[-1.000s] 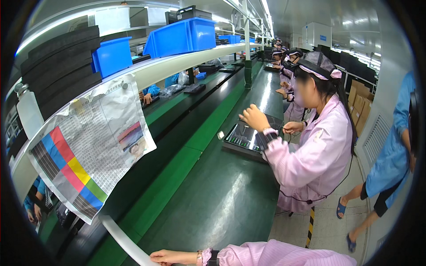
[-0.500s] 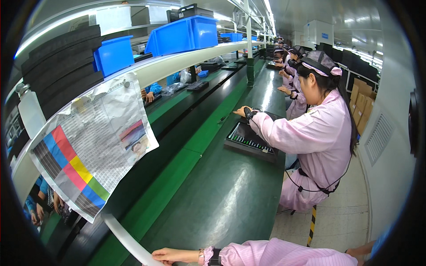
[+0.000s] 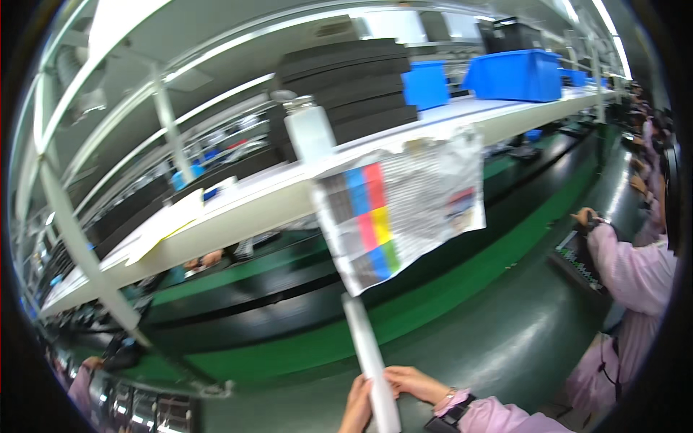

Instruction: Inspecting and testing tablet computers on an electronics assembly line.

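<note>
Two grips on one white strip [image 3: 362,335]: my left hand [image 3: 358,405] is at its left edge and my right hand [image 3: 413,382] at its right, the fingers of each appearing closed on it. The finger placement behind the strip is hidden, so I cannot tell how firm either hold is. Position: the strip stands tilted over the near side of the green bench [image 3: 476,353], its lower end running out of view between my wrists. Its upper end meets the bottom corner of the hanging printed sheet [image 3: 437,191] in this view; contact cannot be told. The sheet hangs from the front of the white shelf [image 3: 274,198], where a white bottle [image 3: 310,132] stands just beside a stack of black slabs [image 3: 346,83]. To my right, well apart, a co-worker's sleeve [image 3: 626,267] reaches over a dark tray [image 3: 574,263]. Judgement: the step in hand is holding and steadying the strip with both hands. The next move calls for an even two-sided grip, with the upper end kept off the sheet, since paper could snag or crease.
</note>
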Available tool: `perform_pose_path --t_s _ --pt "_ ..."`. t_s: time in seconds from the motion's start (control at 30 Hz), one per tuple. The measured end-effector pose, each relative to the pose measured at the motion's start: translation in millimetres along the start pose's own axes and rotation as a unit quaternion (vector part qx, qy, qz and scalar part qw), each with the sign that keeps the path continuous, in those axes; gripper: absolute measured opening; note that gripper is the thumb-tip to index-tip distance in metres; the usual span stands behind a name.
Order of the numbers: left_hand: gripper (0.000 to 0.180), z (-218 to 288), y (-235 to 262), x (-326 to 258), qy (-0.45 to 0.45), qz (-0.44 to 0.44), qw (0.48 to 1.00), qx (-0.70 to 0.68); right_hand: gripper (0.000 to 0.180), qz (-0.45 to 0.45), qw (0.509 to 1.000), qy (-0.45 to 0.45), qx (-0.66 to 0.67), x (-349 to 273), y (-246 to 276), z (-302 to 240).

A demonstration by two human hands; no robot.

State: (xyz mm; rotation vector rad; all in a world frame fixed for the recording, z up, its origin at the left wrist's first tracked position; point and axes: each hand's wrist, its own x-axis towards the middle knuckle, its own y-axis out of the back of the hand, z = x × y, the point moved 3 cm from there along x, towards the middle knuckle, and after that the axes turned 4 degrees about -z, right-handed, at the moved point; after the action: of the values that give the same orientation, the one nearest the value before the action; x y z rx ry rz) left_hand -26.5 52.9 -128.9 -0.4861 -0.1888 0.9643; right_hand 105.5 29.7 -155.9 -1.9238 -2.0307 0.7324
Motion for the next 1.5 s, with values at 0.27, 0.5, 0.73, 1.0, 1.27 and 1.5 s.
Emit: perform_pose_path --t_s 0.27,0.5,0.73,1.0,1.27,1.5 --pt "0.041 -39.5 40.8 35.2 0.043 -0.057 0.997 -0.015 0.025 -0.046 0.999 0.008 0.022 17.9 18.0 9.5" --pt "0.046 -16.5 25.7 28.3 0.038 -0.07 0.997 0.004 0.026 -0.032 0.999 0.01 0.009 16.7 12.1 3.2" --pt "0.045 -25.1 36.7 29.1 0.053 -0.072 0.996 -0.001 0.024 -0.04 0.999 0.011 0.017 17.7 5.8 3.9" --pt "0.041 -25.6 26.2 29.2 0.047 -0.071 0.996 -0.007 0.027 -0.023 0.999 0.02 0.009 12.7 13.9 1.7" --pt "0.028 -32.3 40.1 27.9 0.015 -0.026 0.999 0.022 0.029 -0.046 0.999 0.012 0.017 20.5 21.1 22.6" --pt "0.039 -4.3 4.0 12.8 0.009 -0.014 0.998 0.061 0.033 -0.07 0.996 0.033 0.039 15.4 6.9 13.5"
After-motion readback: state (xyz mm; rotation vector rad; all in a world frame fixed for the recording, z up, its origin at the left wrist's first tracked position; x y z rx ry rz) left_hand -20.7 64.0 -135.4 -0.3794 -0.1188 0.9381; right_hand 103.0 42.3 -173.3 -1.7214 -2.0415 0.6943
